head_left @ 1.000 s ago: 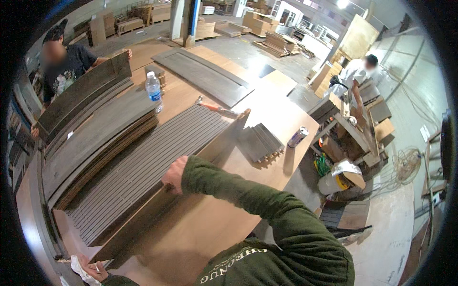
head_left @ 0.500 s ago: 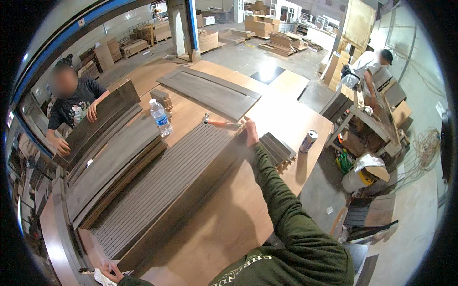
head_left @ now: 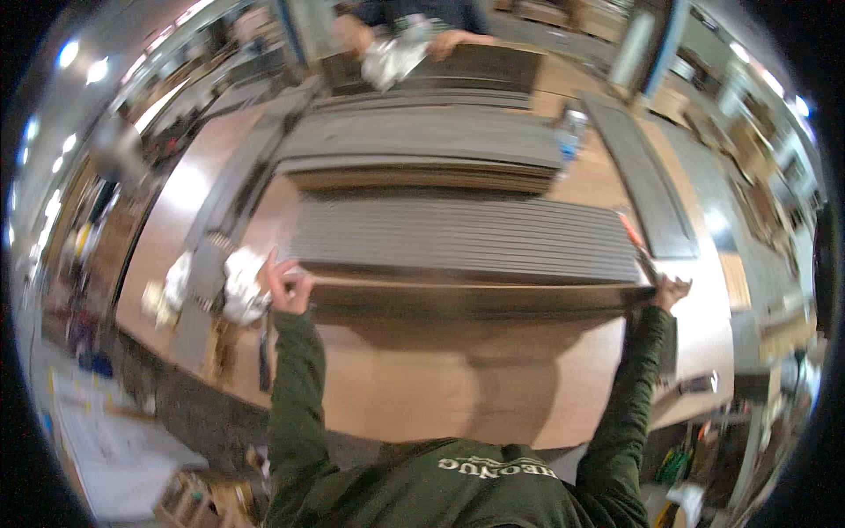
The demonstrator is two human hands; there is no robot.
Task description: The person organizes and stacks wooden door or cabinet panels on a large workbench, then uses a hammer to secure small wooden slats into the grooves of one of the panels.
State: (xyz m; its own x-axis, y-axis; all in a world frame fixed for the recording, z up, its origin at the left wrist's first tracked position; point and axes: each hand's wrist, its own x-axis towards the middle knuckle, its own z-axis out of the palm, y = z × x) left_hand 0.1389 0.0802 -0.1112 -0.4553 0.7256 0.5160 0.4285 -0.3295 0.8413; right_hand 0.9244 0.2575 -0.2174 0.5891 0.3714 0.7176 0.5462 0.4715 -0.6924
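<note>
My left hand (head_left: 289, 283) is curled at the left end of a long grey-brown board (head_left: 475, 301), thumb and fingers bent together. At the board's right end, my right hand (head_left: 669, 293) grips it. The board stands on its long edge, with a thin light gap between it and a row of grey boards (head_left: 466, 236) packed side by side. Crumpled white cloth (head_left: 246, 286) touches or nearly touches my left hand; motion blur hides which. A hammer (head_left: 632, 231) with an orange handle lies by the row's right end.
Beyond the row is a stack of grey panels (head_left: 422, 139), with a water bottle (head_left: 570, 136) beside it. Across the table a co-worker holds a dark board (head_left: 493, 72) and white cloth (head_left: 392, 63). A framed panel (head_left: 647, 185) and a can (head_left: 698, 384) are at the right.
My view has swung left, now facing the boards squarely. A light gap shows between the front board and the row. The co-worker now has white cloth at the dark board.
</note>
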